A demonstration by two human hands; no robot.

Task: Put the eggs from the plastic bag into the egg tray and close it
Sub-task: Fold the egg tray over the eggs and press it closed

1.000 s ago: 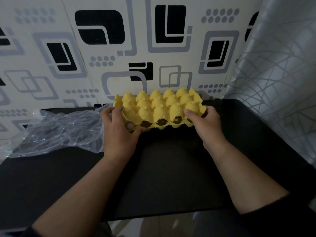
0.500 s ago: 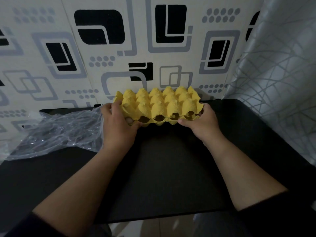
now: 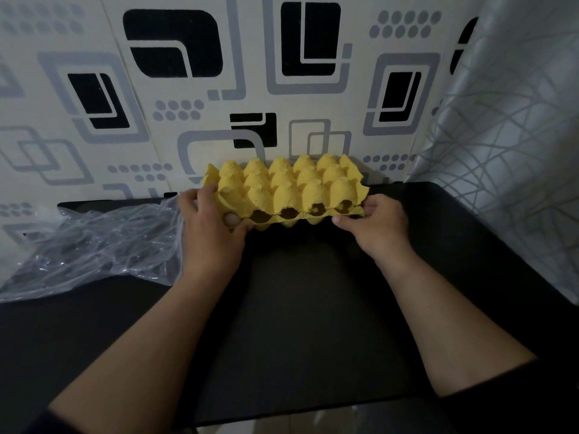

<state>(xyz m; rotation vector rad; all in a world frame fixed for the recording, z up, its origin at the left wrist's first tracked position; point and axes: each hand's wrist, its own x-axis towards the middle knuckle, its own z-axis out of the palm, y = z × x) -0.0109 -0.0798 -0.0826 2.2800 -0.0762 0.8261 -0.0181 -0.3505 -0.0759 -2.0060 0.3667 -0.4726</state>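
Fingers (image 3: 232,219) first: the left hand (image 3: 210,233) is pinched on the near-left corner of the yellow egg tray (image 3: 288,189), thumb on top and one fingertip poking out between the two halves, while the right hand (image 3: 376,227) grips the near-right edge the same way, thumb up top and fingers curled underneath. Compared with a second ago the lid looks pressed lower and the whole tray has slid a bit farther back toward the wall, with the right hand dropping from the top of the bumps down to the front rim. I'd guess that means the closing step is basically wrapping up, just squeezing the front edge shut. You can still see dark gaps along the front seam, and whatever's inside is too dark to make out. Going left to right: the clear plastic bag (image 3: 94,242) lies crumpled and flat-looking on the left of the black surface (image 3: 297,308), just beside the left hand, then the tray sits mid-back against the patterned wall (image 3: 282,73), and a grey curtain-like sheet (image 3: 507,136) hangs on the right. Pretty dim room overall.
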